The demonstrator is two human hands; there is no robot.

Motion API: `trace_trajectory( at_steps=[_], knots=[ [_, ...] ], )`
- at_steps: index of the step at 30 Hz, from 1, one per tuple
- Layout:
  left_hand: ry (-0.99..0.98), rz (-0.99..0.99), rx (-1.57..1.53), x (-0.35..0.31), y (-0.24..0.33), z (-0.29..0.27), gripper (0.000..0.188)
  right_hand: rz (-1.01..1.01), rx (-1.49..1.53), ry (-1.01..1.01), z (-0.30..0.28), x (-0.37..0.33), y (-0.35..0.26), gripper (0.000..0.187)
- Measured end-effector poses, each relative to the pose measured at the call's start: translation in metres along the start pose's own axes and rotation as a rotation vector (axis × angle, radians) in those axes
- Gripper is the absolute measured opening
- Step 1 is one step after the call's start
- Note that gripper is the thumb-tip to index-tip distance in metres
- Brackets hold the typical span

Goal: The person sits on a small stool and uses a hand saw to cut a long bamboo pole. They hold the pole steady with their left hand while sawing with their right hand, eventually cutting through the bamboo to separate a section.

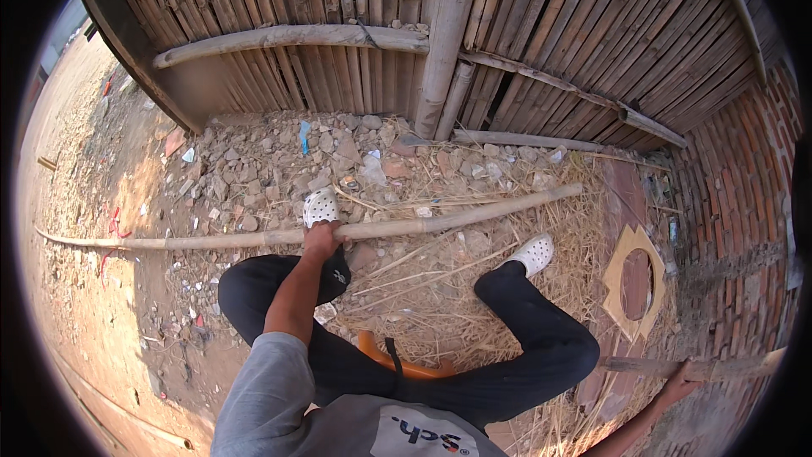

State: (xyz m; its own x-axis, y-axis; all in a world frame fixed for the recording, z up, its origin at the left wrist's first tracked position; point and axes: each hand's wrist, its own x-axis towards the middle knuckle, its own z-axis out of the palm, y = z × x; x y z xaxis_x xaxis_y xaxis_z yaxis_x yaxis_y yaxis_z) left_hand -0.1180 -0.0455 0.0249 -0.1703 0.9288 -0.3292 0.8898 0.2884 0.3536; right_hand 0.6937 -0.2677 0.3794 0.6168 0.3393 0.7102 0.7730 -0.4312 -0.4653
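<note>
A long pale bamboo pole point(474, 217) lies crosswise in front of me, reaching from the far left to the right of centre. My left hand point(320, 239) is wrapped round it, just in front of my left white clog point(321, 207). Out to my right, at the lower right, my right hand point(679, 382) is closed on a second pole point(732, 368), brownish and wood-like, beside the brick wall. Its far end runs toward the dark rim of the picture. My fingers there are small and partly hidden.
Ahead stands a bamboo slat wall point(338, 76) with a thick upright post point(450, 42). A brick wall point(727, 262) rises on the right. Rubble point(245, 173) and straw point(575, 279) cover the ground. A pale board frame point(620, 271) lies right; something orange point(414, 368) shows between my legs.
</note>
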Motion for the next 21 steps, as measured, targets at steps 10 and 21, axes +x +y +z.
trace_trajectory(
  at_steps=[10,21],
  knots=[
    [0.031,0.078,0.156,0.000,-0.007,0.010,0.056,0.354,-0.152,-0.643,-0.017,-0.302,0.094,0.066],
    [0.165,0.299,0.355,-0.003,-0.012,0.020,0.048,0.863,-0.418,-0.948,-0.101,-0.560,0.169,0.056]
  ],
)
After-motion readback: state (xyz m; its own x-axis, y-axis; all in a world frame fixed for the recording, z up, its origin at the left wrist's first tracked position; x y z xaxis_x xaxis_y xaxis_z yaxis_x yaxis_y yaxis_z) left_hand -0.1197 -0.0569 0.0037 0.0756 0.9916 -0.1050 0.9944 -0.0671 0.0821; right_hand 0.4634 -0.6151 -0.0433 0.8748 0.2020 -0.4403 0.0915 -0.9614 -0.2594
